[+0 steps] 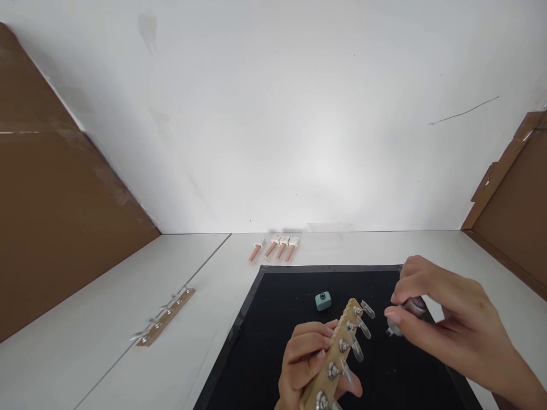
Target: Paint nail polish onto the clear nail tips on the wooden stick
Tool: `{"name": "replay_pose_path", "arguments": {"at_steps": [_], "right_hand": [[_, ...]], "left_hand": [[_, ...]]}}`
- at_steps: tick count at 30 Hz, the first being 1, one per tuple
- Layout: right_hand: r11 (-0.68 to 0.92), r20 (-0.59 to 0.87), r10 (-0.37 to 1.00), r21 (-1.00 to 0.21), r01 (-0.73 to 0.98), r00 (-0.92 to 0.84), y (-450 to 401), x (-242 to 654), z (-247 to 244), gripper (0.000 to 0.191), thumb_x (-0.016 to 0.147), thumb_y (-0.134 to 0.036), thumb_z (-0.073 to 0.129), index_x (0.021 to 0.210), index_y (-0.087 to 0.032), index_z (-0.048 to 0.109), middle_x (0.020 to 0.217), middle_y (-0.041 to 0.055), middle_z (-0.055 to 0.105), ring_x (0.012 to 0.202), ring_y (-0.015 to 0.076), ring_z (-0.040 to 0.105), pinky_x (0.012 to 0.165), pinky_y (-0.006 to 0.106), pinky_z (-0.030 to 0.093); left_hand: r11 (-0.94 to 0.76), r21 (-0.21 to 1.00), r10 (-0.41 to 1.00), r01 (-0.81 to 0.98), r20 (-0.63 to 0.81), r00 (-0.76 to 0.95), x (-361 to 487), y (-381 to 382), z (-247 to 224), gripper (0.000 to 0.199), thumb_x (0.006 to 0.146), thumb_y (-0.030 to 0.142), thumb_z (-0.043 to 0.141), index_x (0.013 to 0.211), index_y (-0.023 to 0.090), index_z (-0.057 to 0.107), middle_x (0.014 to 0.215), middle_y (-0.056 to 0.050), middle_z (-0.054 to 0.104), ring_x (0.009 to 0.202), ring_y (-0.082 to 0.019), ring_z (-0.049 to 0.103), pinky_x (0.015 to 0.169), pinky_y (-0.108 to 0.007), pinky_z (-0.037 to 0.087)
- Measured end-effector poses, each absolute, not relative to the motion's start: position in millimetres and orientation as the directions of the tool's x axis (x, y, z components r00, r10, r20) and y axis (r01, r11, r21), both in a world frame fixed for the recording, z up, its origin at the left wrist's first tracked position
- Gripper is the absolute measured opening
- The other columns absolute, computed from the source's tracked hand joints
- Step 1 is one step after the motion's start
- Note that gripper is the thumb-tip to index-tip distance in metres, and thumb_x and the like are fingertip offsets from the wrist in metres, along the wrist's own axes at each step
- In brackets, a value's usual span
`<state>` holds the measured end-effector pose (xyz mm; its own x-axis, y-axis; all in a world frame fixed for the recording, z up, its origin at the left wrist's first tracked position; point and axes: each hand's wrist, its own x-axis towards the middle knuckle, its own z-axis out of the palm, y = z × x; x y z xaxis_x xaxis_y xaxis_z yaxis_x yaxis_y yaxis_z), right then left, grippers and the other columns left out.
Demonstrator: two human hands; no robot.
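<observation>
My left hand (304,356) is closed around a wooden nail-tip stand (339,356), held tilted above the black mat. Along the stand runs a row of metal posts, and clear nail tips (355,346) stick out from its right side. To the right, my right hand (453,319) pinches a small bottle (413,307) between thumb and fingers. Its clear narrow end points down and left toward the nail tips, apart from them. Most of the bottle is hidden by the fingers. A small teal block-shaped piece (323,300) with a dark round opening lies on the mat behind the stand.
A black mat (256,364) with a grey border covers the table's middle. Another wooden strip with clear nail tips (166,316) lies at left. Several pink tubes with white tops (282,248) lie near the white back wall. Brown cardboard panels (64,188) stand at both sides.
</observation>
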<state>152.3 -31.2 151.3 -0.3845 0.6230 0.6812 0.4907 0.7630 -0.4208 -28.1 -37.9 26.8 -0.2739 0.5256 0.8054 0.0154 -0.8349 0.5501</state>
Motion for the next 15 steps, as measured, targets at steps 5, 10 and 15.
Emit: {"name": "replay_pose_path", "arguments": {"at_steps": [5,10,15], "right_hand": [[0.775,0.671,0.611,-0.397,0.492,-0.42,-26,151,148,0.024,0.079,-0.01,0.053,0.063,-0.022,0.039,0.051,-0.0056,0.036,0.05,0.0117,0.037,0.045,0.024,0.033],[0.761,0.622,0.639,-0.425,0.49,-0.453,-22,154,142,0.026,0.078,-0.009,0.052,0.063,-0.022,0.035,0.052,-0.0062,0.034,0.053,0.0121,0.037,0.048,0.024,0.032],[0.75,0.567,0.659,-0.448,0.486,-0.494,-21,158,141,0.025,0.077,-0.01,0.051,0.062,-0.022,0.036,0.051,-0.0059,0.035,0.054,0.0129,0.038,0.049,0.025,0.031]], "left_hand": [[-0.844,0.536,0.527,0.007,0.832,-0.175,-22,-36,27,0.073,0.034,0.013,0.086,0.102,0.033,0.067,0.073,0.001,0.067,0.063,-0.022,0.066,0.06,-0.037,0.061],[-0.862,0.507,0.503,-0.008,0.854,-0.131,-17,-32,22,0.072,0.04,0.014,0.085,0.107,0.032,0.064,0.073,0.0,0.067,0.062,-0.021,0.065,0.06,-0.039,0.061],[-0.858,0.512,0.509,-0.043,0.836,-0.206,-11,-31,20,0.066,0.037,0.013,0.085,0.099,0.029,0.07,0.067,-0.001,0.067,0.057,-0.023,0.065,0.055,-0.039,0.061]]}}
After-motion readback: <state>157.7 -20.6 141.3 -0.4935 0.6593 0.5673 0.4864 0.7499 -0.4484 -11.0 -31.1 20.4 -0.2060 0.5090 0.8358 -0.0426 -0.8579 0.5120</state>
